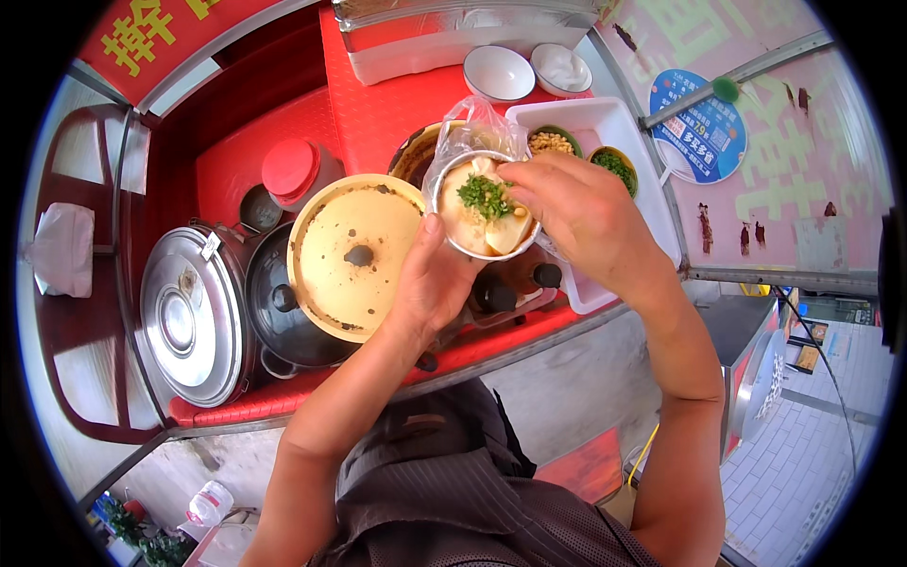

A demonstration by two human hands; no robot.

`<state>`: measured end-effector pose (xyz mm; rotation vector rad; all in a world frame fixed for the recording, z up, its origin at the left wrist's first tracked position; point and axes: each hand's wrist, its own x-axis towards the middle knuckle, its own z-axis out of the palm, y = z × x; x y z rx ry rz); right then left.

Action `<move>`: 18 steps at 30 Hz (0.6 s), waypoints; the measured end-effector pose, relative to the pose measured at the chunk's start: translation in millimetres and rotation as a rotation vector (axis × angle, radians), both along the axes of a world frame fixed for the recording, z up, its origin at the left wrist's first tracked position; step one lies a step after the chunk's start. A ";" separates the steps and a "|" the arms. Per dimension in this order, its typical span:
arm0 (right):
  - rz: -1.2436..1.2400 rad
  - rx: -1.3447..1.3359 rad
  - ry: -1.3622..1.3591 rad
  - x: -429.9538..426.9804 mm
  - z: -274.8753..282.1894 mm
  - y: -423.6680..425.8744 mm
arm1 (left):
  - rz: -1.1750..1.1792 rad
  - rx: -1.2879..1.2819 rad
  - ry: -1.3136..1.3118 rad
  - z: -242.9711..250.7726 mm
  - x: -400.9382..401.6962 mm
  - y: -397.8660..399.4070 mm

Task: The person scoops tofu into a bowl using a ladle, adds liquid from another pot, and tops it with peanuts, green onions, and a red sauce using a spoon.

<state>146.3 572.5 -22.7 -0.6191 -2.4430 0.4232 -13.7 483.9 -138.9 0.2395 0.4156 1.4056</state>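
Note:
My left hand [436, 280] holds a white bowl [453, 239] lined with a clear plastic bag [469, 131]. Pale slices that look like soft tofu [459, 186] fill it, topped with chopped green herbs [485, 195] and a few beans. Over the bowl's right side is my right hand [577, 205], its thumb and fingertips drawn together above the food; whether anything is pinched there cannot be told. Behind it, a white plastic tray [655, 223] holds a bowl of yellowish beans or nuts [551, 142] and a bowl of chopped green herbs [615, 167].
A cream lid [347, 290], a black pot lid [263, 301] and a large metal lidded pot [170, 354] stand left. Behind are a red-lidded jar [289, 170] and two white bowls [499, 73] [561, 69]. Dark-capped bottles [494, 294] stand near the red counter's front edge [453, 375].

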 end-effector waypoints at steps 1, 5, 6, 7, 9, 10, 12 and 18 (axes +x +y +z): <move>-0.015 0.005 -0.021 -5.3 0.2 -3.7 | 0.012 -0.004 0.002 0.3 -2.3 -2.2; -0.044 -0.047 0.028 -16.8 0.0 -8.4 | 0.038 0.007 -0.002 1.7 -9.1 -8.8; -0.042 -0.046 0.027 -18.2 -0.4 -7.2 | 0.037 0.014 -0.002 2.6 -10.4 -10.3; -0.007 0.024 0.044 -19.3 -1.0 -4.8 | 0.036 0.020 -0.001 3.0 -11.6 -11.6; 0.026 0.093 0.059 -21.5 -3.0 -2.4 | 0.034 0.019 -0.008 1.7 -13.3 -13.5; 0.080 0.084 0.021 -23.3 -3.9 -2.1 | 0.029 0.018 -0.014 1.2 -13.8 -14.3; 0.138 0.074 -0.014 -29.8 -2.8 -4.7 | 0.038 0.026 -0.034 1.0 -16.4 -17.4; 0.030 -0.100 0.061 -27.9 7.2 -10.8 | 0.037 0.041 -0.079 2.6 -18.8 -22.1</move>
